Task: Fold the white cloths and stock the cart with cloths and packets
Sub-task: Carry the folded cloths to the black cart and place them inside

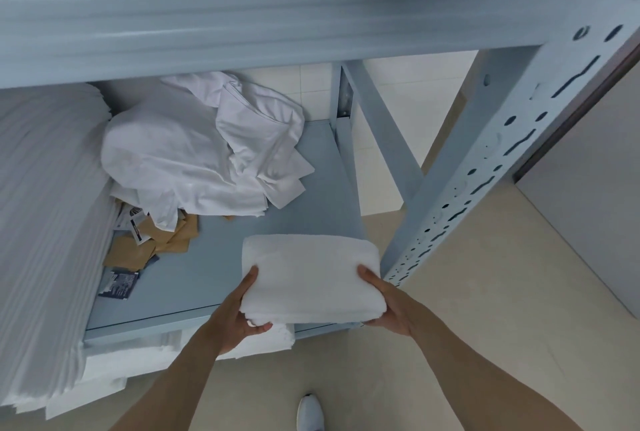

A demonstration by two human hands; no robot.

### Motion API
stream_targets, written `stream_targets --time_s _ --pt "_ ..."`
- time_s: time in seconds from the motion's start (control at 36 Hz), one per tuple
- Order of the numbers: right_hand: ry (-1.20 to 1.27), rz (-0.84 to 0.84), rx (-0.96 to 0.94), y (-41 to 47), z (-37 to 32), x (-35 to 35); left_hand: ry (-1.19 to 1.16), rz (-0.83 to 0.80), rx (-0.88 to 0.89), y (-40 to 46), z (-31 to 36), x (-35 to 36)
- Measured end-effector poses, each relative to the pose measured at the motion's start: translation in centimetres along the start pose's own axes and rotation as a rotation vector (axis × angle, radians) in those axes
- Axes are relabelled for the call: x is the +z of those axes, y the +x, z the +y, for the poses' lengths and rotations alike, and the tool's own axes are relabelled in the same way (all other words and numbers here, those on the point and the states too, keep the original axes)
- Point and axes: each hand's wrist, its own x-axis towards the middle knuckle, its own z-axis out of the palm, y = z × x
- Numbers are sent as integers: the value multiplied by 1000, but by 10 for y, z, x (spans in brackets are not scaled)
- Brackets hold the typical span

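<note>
Lying between both hands' fingers (258, 328): folded cloth (311, 278)

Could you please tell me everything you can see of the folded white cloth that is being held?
The folded cloth is a thick, plain white, soft-looking towel-like piece, folded into a neat rectangular bundle of several layers, with rounded edges. It lies roughly level, at the front right of the blue-grey shelf, its near edge over the shelf's front lip. The left hand grips its left side, thumb on top and fingers underneath; the right hand grips the right side likewise. Whether its far end rests on the shelf cannot be told.
</note>
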Motion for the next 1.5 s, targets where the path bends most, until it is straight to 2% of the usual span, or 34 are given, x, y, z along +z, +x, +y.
stream_targets --time_s 0.17,0.33,0.53,0.83,1.0,1.11,1.5 --pt "-15 -1 -44 -44 24 -20 86 -7 -13 -26 -21 25" --pt "11 24 -82 -109 57 -71 201 -57 -21 -53 -61 77" --pt "56 62 -193 -217 92 -167 307 -228 -15 -67 -120 185" --pt "190 179 -470 -345 77 -294 454 -422 50 -69 -161 376" --pt "229 192 -574 -359 48 -350 515 -452 61 -37 -155 453" --pt "238 263 -601 -350 14 -388 514 -447 65 2 -148 500" --pt "283 412 -609 -317 -175 -551 526 -579 11 160 -64 709"
